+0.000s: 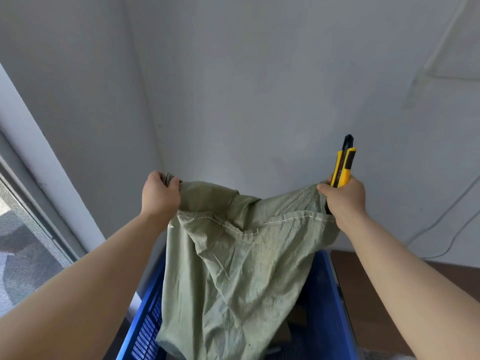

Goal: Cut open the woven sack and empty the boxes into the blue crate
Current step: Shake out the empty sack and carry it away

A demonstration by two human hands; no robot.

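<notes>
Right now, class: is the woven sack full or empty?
Apparently empty: the woven sack hangs limp and flat from both hands over the blue crate.

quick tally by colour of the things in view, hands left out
green: 1, woven sack
blue: 1, crate
yellow and black: 1, utility knife
brown: 1, box partly hidden in the crate
total: 4

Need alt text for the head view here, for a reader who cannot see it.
Two bare hands hold a limp green woven sack up by its corners over a blue crate. The left hand grips one corner; the right hand grips the other together with a yellow utility knife, pointing up. Behind is a grey wall.
</notes>
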